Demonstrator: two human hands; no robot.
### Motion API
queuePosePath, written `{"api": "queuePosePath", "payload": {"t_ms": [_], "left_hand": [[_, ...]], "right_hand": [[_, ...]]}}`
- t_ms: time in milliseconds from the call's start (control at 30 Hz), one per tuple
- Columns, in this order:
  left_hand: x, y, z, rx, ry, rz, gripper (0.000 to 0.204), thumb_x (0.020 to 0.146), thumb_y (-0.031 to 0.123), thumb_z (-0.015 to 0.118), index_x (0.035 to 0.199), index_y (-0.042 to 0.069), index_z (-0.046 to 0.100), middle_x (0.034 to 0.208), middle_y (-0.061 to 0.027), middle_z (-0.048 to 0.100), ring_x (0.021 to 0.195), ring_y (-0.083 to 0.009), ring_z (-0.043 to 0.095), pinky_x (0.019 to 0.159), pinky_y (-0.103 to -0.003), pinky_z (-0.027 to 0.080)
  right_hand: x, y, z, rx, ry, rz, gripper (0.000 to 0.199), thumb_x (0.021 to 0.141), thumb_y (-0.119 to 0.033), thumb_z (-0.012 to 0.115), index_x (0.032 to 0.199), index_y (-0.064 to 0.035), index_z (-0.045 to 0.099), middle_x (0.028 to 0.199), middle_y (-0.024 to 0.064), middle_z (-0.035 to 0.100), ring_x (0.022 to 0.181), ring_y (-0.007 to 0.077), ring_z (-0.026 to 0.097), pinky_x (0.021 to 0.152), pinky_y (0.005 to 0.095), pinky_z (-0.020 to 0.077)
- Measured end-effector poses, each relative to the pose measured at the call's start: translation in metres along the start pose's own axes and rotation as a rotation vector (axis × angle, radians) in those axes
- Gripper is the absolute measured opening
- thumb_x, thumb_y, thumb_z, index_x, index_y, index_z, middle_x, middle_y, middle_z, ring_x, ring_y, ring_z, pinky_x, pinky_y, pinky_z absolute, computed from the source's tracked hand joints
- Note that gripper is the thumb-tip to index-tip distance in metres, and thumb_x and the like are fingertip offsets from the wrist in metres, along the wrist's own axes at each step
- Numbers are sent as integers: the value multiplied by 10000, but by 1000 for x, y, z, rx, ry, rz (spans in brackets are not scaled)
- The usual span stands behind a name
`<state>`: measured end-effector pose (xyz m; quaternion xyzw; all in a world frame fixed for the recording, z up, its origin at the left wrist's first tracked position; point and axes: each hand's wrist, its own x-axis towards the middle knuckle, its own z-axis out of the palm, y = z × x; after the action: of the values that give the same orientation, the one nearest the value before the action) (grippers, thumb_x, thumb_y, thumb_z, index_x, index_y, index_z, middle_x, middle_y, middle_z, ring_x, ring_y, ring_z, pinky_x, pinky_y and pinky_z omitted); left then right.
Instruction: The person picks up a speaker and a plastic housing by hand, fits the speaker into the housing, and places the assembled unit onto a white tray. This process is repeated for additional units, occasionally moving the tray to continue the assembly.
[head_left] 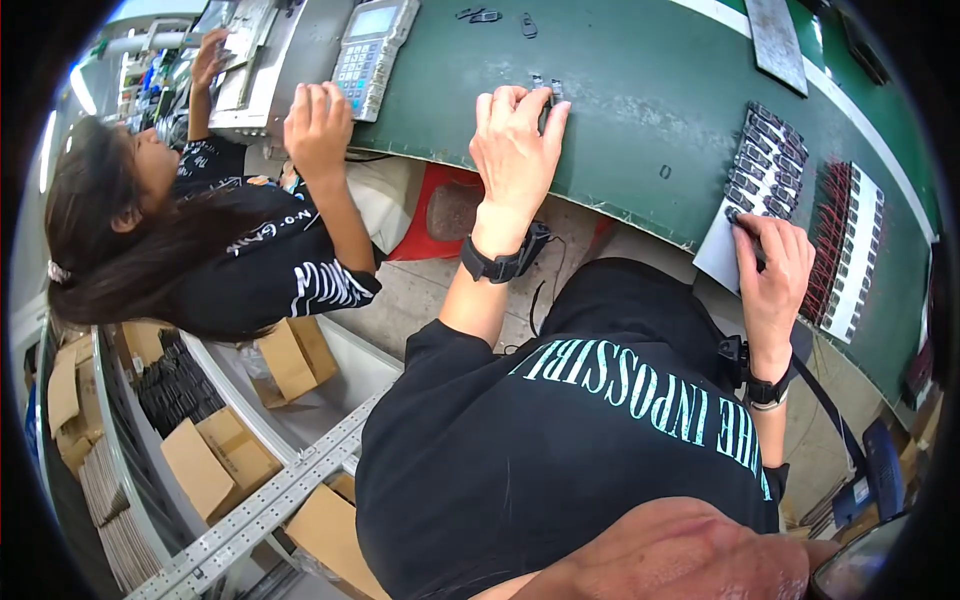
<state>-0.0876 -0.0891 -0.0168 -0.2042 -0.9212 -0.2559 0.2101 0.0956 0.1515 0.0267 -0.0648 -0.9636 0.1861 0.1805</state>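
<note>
On the green bench (pixel 640 90), my left hand (pixel 515 145) reaches out with fingers curled and thumb drawn in. It is closed on a small black part (pixel 556 92), mostly covered by the fingers. My right hand (pixel 777 285) is closed too, with thumb and fingertips pinching a small black piece (pixel 734 215). That piece is at the near end of a white card (pixel 718 252) at the right. Several black oval parts (pixel 768 160) stand in rows on the card's far portion.
Beside the card lies a white strip (pixel 855 240) with dark pieces and red wires (pixel 828 235). A loose black ring (pixel 665 172) rests mid-bench, and black casings (pixel 528 25) farther back. A grey keypad device (pixel 372 60) is near a co-worker (pixel 220 235) at left. A metal plate (pixel 774 40) lies far right.
</note>
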Motion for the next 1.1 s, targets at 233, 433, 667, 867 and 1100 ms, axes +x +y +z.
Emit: {"api": "queuePosePath", "payload": {"t_ms": [233,433,667,867,1100], "left_hand": [[2,1,3,135,-13,213,172,832,173,766,996,123,759,978,-36,662,953,-264,594,785,-391,528],[-4,8,22,-71,-122,312,193,821,145,776,1010,106,757,1002,-24,681,972,-269,598,829,-379,521],[-3,5,20,6,-53,238,195,809,155,790,985,84,746,990,-63,684,955,-274,604,855,-371,511],[-8,7,25,-79,-55,292,169,808,147,789,950,75,735,963,-72,677,932,-278,601,837,-379,508],[-9,33,20,-554,-82,66,124,858,78,730,976,41,742,871,-84,720,769,-278,675,733,-331,551]], "right_hand": [[0,30,-23,86,186,178,144,864,-19,705,1007,-26,719,932,72,680,885,246,615,820,340,478],[-18,40,-20,95,96,200,166,836,-28,727,1002,-34,731,930,77,673,884,245,609,813,345,478],[-19,30,6,51,40,33,174,823,-17,720,996,-36,724,964,88,653,926,263,595,836,362,468],[-14,26,1,76,-58,31,178,821,2,708,997,-11,686,969,109,639,942,301,584,849,393,461],[-17,23,-11,214,18,192,159,869,39,669,1024,4,670,973,89,665,931,205,636,840,312,491]]}}
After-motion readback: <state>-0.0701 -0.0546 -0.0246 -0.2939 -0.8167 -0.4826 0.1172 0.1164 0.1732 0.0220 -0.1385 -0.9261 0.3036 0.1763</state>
